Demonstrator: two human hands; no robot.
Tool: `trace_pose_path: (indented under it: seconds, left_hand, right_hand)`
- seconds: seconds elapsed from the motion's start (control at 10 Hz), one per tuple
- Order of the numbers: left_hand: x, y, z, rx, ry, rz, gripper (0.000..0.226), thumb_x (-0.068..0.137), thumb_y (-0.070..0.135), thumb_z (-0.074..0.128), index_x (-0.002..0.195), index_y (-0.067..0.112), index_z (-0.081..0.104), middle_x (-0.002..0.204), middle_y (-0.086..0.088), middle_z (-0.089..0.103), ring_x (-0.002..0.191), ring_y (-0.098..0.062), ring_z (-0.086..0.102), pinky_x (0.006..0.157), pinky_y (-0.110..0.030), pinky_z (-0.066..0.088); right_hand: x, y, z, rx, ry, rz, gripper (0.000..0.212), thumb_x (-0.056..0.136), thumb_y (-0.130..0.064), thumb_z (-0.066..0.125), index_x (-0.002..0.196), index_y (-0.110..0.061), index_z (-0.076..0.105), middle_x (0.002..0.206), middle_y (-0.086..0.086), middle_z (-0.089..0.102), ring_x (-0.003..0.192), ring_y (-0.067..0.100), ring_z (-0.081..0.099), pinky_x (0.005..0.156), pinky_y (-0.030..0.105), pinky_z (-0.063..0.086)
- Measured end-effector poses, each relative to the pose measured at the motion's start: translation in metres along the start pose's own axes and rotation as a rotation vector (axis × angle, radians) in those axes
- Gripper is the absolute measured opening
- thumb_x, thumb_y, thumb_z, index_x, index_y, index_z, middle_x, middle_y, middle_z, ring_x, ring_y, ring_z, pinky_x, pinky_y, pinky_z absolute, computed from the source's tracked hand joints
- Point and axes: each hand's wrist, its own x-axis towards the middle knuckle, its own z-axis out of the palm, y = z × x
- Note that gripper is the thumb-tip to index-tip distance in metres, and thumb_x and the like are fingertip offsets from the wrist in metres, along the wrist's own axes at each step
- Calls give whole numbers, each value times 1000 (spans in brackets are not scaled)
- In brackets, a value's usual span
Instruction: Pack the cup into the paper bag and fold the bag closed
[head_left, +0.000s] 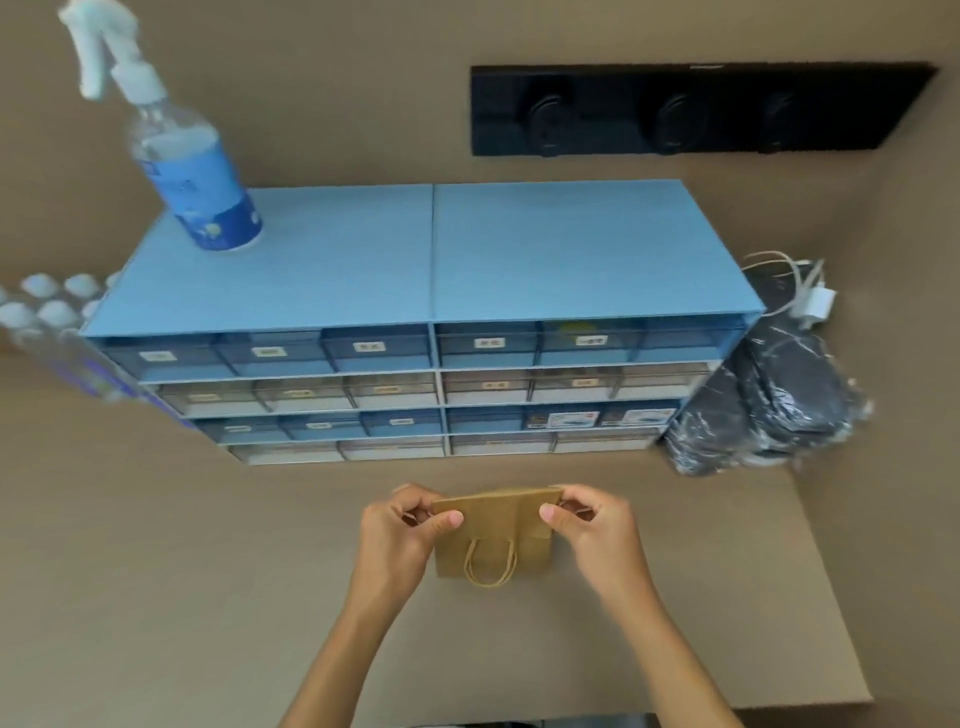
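A small brown paper bag (498, 530) stands on the tan table, just in front of me, with its twisted paper handle (491, 566) hanging down its near face. My left hand (405, 530) pinches the bag's upper left corner, thumb on the near side. My right hand (587, 525) pinches the upper right corner the same way. The bag's top edge is folded over toward me. No cup is visible; the bag's inside is hidden.
A blue drawer cabinet (431, 322) stands behind the bag, with a spray bottle (187, 171) on top. Bottles with white caps (47, 312) sit at the left. Dark wrapped packs (769, 405) and a white charger cable (810, 296) lie at the right. The table edge (852, 649) runs at right.
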Motion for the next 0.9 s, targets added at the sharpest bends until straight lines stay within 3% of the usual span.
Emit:
trace_pose_path:
  seconds: [0.2,0.3,0.5,0.6,0.7,0.8,0.9]
  left_hand:
    - [9,-20,0,34,-11,-74,12,70,7,82,66,12,72,67,-9,61,58,-10,49,59,-28,41]
    - [10,-26,-1,35,-15,-74,13,70,9,83,67,16,73,64,0,59,57,-9,49,57,-23,40]
    - [14,-28,-5,91,-38,-61,15,70,16,83,74,28,75,72,-2,60,61,-7,51,59,-20,42]
    - [13,-25,-8,114,-72,-48,17,71,21,83,83,31,75,81,3,63,72,-10,55,65,-26,46]
    - [9,-20,-10,127,-98,-23,23,73,30,82,94,33,72,89,16,67,82,-3,57,70,-28,49]
    - [5,-17,-10,186,-98,30,34,74,38,79,105,39,66,105,15,63,96,8,50,76,-19,42]
    - [1,-9,-13,184,-83,71,45,75,43,76,115,46,56,119,16,57,107,7,48,86,-24,43]
  right_hand:
    - [14,15,13,-33,-13,59,27,76,-1,74,73,-27,75,62,-10,67,58,8,56,57,12,44]
    - [13,19,13,-46,-24,69,24,77,-3,73,75,-27,75,62,-13,68,58,4,57,57,11,45]
    - [13,21,12,-23,-43,54,30,79,-6,73,80,-35,75,67,-15,69,63,5,59,60,9,45]
    - [9,19,9,-45,-84,67,38,78,-12,73,105,-39,71,94,-15,72,89,10,64,76,18,49]
    - [4,16,6,-72,-127,55,54,79,-18,73,127,-38,58,123,-19,63,114,6,56,92,28,47]
    - [0,12,4,-99,-148,31,59,79,-28,73,132,-41,51,132,-21,56,124,2,47,100,30,41]
    - [-3,2,5,-103,-134,5,60,80,-33,71,134,-41,49,137,-18,52,129,3,43,107,38,38]
